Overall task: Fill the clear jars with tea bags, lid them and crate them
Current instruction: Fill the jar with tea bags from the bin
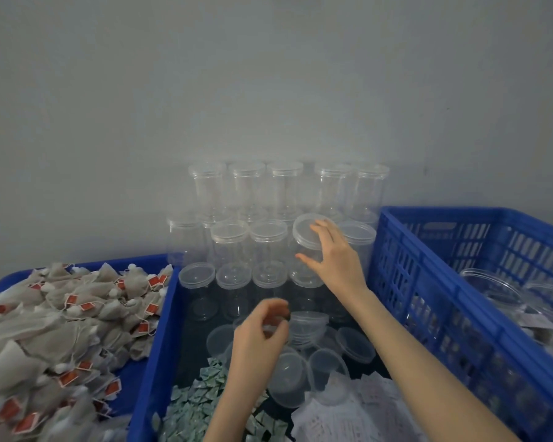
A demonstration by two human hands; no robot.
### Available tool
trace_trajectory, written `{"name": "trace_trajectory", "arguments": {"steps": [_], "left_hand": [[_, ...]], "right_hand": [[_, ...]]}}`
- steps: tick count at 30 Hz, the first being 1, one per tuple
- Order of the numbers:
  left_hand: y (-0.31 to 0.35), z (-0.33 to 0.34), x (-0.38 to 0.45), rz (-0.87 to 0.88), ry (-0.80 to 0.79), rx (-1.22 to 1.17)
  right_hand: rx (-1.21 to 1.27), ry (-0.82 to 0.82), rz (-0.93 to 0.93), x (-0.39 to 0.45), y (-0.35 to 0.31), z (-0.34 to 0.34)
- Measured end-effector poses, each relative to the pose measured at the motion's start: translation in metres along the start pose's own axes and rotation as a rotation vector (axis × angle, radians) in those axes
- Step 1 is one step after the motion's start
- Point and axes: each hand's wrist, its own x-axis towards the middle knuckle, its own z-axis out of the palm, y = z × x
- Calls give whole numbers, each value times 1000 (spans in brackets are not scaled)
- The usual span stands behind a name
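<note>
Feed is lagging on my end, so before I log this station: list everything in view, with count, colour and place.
Lidded jars: over a dozen, clear, stacked against the wall.
Tilted jar: one, clear, in the stack, gripped.
Loose lids: several, clear, middle tray.
Tea bags: large heap, beige with red tags, left tray.
Small sachets: pile, green-white, middle tray front.
Printed paper slips: pile, white, right of sachets.
Trays: two, blue.
Crate: one, blue, right, holding clear jars.
Left hand: pinching something small, blurred.
Right hand: gripping the tilted jar.
</note>
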Motion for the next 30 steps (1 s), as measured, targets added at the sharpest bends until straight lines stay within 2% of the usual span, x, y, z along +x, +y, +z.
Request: {"name": "trace_trajectory", "arguments": {"steps": [5,7,10,13,18,20,23,27,30], "left_hand": [[15,-5,22,73,49,-34],[22,-9,30,53,-6,-77],[23,-19,36,37,-158,-135],[18,-30,32,-6,-276,-188],[15,-37,15,24,-265,-246],[16,-40,9,17,-289,-202],[20,-46,3,34,-333,-28],[29,-49,0,128,-341,138],[33,-41,-4,164,-287,171]], "right_hand": [[338,-2,-22,-22,-19,-33],[412,5,-61,-38,-32,-38],[535,-68,-68,-59,-51,-41],[661,-121,31,-73,-64,-42],[987,-289,323,-102,-76,-32],[1001,-348,373,-110,-78,-28],[935,-352,395,-118,-77,-22],[826,-380,382,-127,-82,-15],[779,-317,389,-128,-87,-11]]}}
